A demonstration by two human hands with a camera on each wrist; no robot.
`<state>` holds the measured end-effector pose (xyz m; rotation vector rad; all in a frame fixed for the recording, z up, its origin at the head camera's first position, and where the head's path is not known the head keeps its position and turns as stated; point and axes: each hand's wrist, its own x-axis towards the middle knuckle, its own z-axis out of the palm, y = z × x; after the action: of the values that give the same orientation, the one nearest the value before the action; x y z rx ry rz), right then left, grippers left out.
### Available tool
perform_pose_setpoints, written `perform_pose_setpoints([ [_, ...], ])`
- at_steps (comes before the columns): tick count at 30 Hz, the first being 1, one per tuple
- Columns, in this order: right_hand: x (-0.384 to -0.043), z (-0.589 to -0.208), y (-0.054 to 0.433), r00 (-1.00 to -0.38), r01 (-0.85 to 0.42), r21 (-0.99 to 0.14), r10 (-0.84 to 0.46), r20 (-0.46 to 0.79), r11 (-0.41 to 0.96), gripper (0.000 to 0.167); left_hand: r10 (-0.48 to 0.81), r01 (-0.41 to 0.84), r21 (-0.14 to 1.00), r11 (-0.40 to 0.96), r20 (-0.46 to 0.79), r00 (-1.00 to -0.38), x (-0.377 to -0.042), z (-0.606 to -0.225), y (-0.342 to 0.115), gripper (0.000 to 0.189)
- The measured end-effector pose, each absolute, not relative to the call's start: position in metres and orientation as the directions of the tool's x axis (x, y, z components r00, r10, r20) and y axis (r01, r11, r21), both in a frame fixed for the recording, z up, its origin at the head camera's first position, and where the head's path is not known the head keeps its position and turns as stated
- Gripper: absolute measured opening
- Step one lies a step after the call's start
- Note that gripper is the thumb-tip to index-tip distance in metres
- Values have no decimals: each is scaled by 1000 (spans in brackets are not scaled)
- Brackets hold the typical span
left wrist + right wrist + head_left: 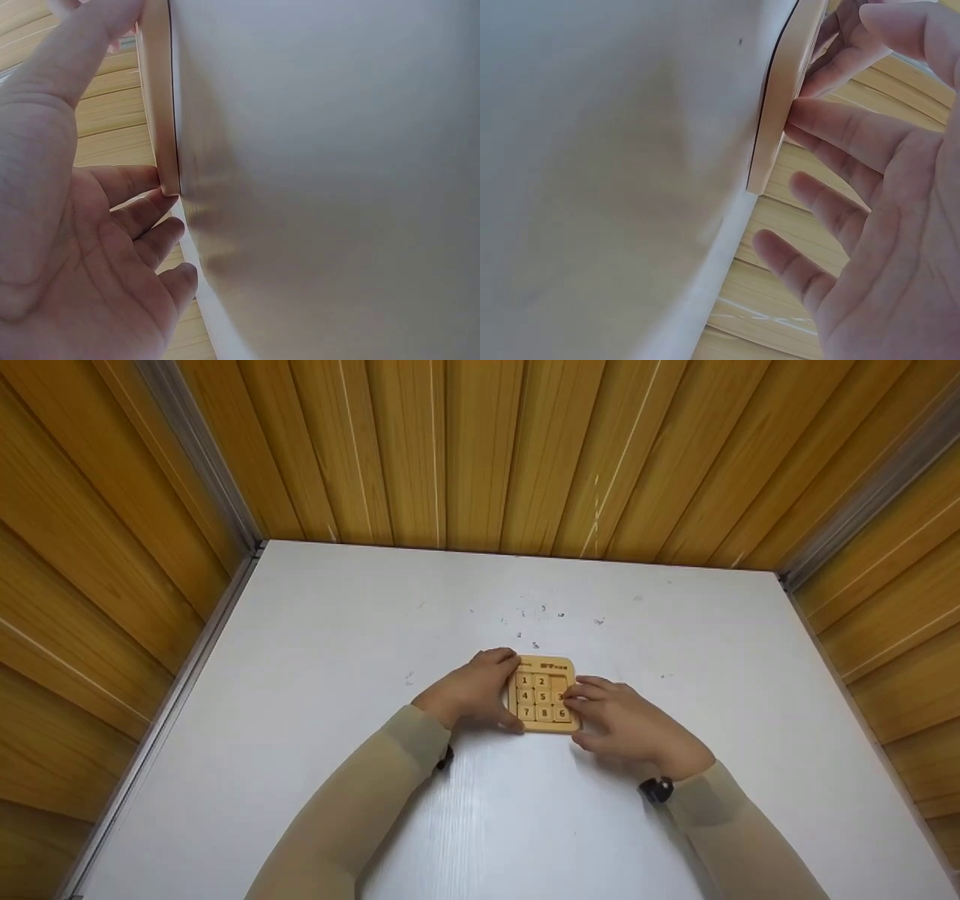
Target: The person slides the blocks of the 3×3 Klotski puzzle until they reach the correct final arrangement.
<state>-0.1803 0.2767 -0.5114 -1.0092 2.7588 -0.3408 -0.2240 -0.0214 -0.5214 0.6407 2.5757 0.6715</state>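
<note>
A light wooden sliding number puzzle (pixel 551 727) lies flat on the white table. Its numbered tiles read 1, 2 along the top, 4, 5, 3 across the middle and 7, 8, 6 at the bottom; the top right slot is bare. My left hand (pixel 480 690) grips the frame's left side, thumb at the near corner and fingers at the far one. With extended fingers my right hand (pixel 619 720) touches the tile marked 3 (pixel 559 697), partly covering it. In the right wrist view its fingers (pixel 840 127) are spread, some reaching over the puzzle's edge (pixel 776 112).
The white table (pixel 337 622) carries small dark scuff marks (pixel 560 615) beyond the puzzle. Wood-look panel walls (pixel 480 457) stand behind and on both sides, with grey metal posts (pixel 202 450) at the corners. A black strap device (pixel 657 789) sits at the right wrist.
</note>
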Motion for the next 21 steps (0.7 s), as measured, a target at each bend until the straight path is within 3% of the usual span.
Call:
perform_pose_setpoints([
  [21, -187, -510, 277, -769, -575, -287, -626, -130, 766, 61, 513, 316, 534, 784, -272, -814, -225, -520, -20, 126],
])
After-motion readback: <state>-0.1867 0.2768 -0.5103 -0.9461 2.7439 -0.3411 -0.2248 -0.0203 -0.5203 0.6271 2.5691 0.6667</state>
